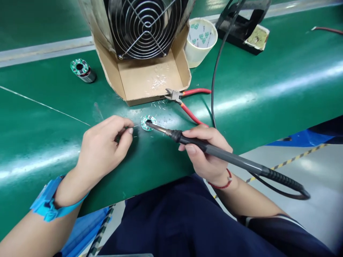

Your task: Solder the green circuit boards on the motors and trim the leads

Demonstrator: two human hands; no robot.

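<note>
A small round circuit board (153,125) with a dark centre sits on the green bench. My right hand (207,151) is closed around the grey handle of a soldering iron (227,154), whose tip lies over the board's middle. From the left, my left hand (109,142) pinches a thin solder wire (136,126) between thumb and forefinger, its end reaching to the board's left edge. More of that wire (45,104) trails away to the left. Behind the iron lie red-handled side cutters (175,95), jaws apart.
A fan (147,28) stands in a cardboard tray (139,80) holding cut wire bits (158,82). Nearby are a tape roll (199,53), an iron stand (241,37) with a sponge (257,36), and a motor-like cylinder topped by a round board (84,71). A black cord (215,78) crosses the bench (254,114).
</note>
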